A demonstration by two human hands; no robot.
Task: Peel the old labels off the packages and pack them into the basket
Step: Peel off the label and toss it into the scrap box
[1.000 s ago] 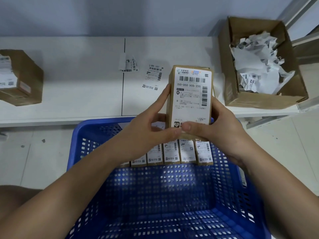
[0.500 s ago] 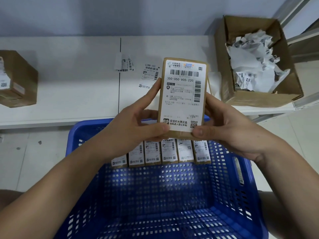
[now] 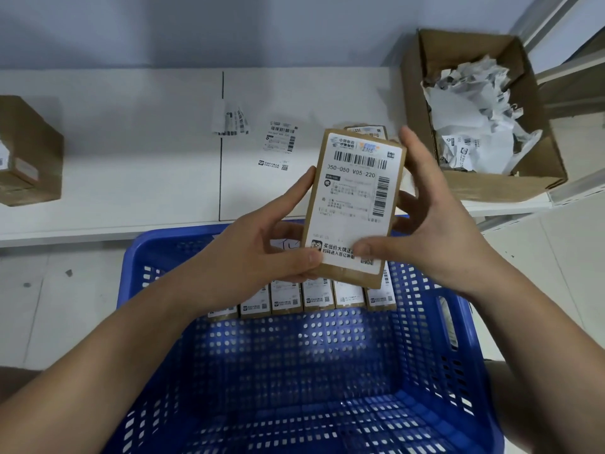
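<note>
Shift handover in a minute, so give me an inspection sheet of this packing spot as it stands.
Surface: white shelf, a seam down its middle; pale floor below.
Job's things: held package above the blue basket, white label on its face; a second package partly hidden behind it; a row of labelled packages standing along the basket's far wall.
Clutter: two loose labels on the shelf; open carton of crumpled peeled labels at right; closed brown box at left.
Grippers: left hand grips the package's left edge; right hand, thumb on the label's lower part, other fingers spread.
Cables: nothing seen.
Surroundings: grey wall; shelving frame at right.
</note>
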